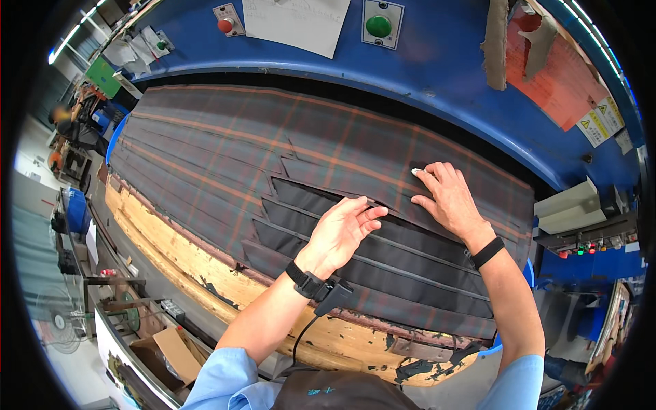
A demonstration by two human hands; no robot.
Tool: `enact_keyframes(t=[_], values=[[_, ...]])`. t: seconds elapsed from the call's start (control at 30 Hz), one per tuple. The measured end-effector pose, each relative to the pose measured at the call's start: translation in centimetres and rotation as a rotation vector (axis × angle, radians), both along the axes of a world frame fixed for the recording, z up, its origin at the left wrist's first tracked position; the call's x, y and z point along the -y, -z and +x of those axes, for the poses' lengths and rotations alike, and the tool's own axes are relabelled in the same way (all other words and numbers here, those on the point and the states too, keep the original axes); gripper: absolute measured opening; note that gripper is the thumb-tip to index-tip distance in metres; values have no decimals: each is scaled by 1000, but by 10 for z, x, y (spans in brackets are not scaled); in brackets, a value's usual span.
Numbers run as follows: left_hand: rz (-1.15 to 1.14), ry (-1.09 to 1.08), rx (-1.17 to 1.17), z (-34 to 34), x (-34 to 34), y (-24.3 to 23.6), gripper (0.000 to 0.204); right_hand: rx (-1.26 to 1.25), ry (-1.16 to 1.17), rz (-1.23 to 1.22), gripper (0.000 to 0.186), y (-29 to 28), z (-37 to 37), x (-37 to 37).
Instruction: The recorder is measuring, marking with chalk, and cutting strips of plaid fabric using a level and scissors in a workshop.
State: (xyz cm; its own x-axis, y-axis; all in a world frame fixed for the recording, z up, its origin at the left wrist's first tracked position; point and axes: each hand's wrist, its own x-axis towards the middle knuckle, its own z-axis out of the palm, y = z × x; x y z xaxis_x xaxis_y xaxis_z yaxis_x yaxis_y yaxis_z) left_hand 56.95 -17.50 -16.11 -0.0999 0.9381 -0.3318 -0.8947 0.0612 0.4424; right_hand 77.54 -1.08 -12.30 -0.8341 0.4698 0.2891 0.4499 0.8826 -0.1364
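Note:
Dark plaid cloth [225,147] with thin orange lines is spread over the work surface, laid in several long overlapping pleats. Near the middle, the pleats [307,236] end in stepped, slanting corners that show black undersides. My left hand [338,232] is at the raised edge of the uppermost dark pleat, with thumb and curled fingers closed around that edge. Farther right, my right hand [447,201] hovers over or rests lightly on the cloth; its fingers are apart. A small white covering [415,171] sits on its index fingertip.
Worn, peeling yellow padding [184,246] edges the near side. Behind the cloth rises a blue machine body [294,58] with a green button [378,26] and a red button [225,25]. A cardboard box [179,352] stands at lower left. A cable hangs from my left wristband.

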Motion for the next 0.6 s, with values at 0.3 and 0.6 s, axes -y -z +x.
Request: enact_keyframes(t=[0.3, 0.6], values=[[-100, 11, -39, -1, -5, 7, 11, -173, -63, -167, 44, -1, -11, 14], [-97, 416, -377, -7, 34, -38, 38, -265, 102, -715, 26, -43, -17, 38]])
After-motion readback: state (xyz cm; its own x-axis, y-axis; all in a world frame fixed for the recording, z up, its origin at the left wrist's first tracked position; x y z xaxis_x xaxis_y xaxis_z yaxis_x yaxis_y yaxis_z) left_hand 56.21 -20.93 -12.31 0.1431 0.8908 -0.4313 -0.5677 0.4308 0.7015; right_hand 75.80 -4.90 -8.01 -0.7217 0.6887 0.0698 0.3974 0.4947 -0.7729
